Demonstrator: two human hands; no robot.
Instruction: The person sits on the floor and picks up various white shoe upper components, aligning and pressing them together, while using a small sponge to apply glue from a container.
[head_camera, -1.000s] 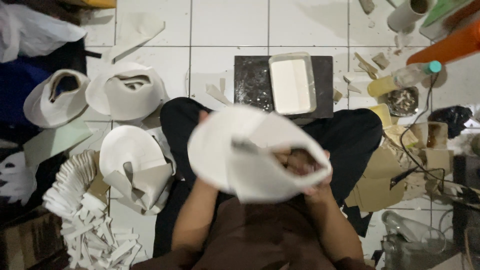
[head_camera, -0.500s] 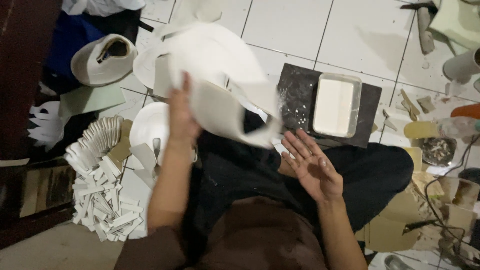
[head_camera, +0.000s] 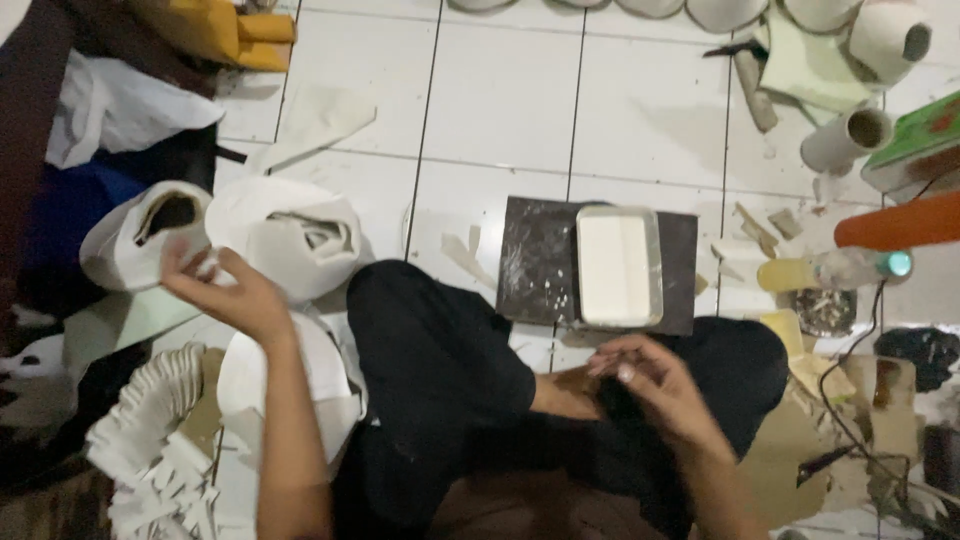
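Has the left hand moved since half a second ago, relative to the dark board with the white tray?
Yes. The left hand has swung further left, away from the dark board, and now rests at the white paper shapes on the floor.
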